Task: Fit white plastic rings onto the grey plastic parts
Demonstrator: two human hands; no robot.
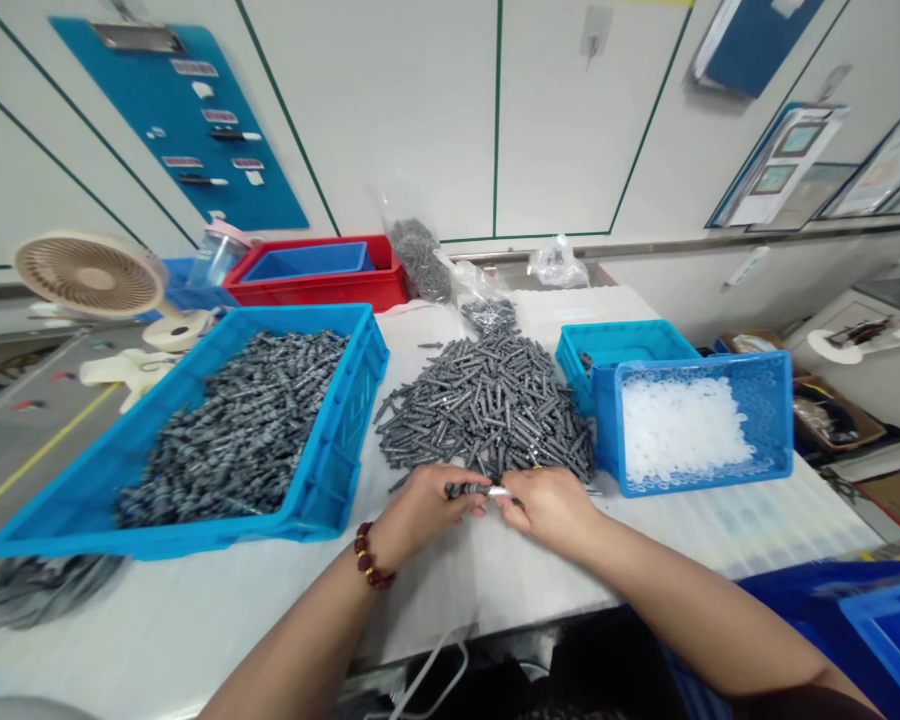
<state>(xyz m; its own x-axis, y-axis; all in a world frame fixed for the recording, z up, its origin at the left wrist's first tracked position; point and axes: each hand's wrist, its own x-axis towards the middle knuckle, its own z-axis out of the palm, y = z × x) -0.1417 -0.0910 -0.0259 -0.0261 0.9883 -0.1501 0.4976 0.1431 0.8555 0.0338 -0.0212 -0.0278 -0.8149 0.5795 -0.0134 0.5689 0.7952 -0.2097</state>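
My left hand [433, 502] is closed on a small dark grey ribbed rod [465, 490], which lies level between thumb and fingers. Against the rod's right end is a small white piece [499, 492], pinched by my right hand [547, 510]; whether it is around the rod or only touching it is hard to tell. Just beyond both hands spreads a heap of loose grey rods [487, 400]. Left of my hands, a large blue crate [345, 440] holds many similar grey pieces. To the right, a tilted blue bin [611, 430] contains small whitish translucent rings [682, 430].
Behind the bin stands a teal tray [622, 340]. Farther back are a red bin [322, 290], plastic bags of grey parts [420, 260] and a crumpled clear bag [559, 262]. A beige fan [94, 275] stands at left. A white cable [435, 670] hangs at the table's front edge.
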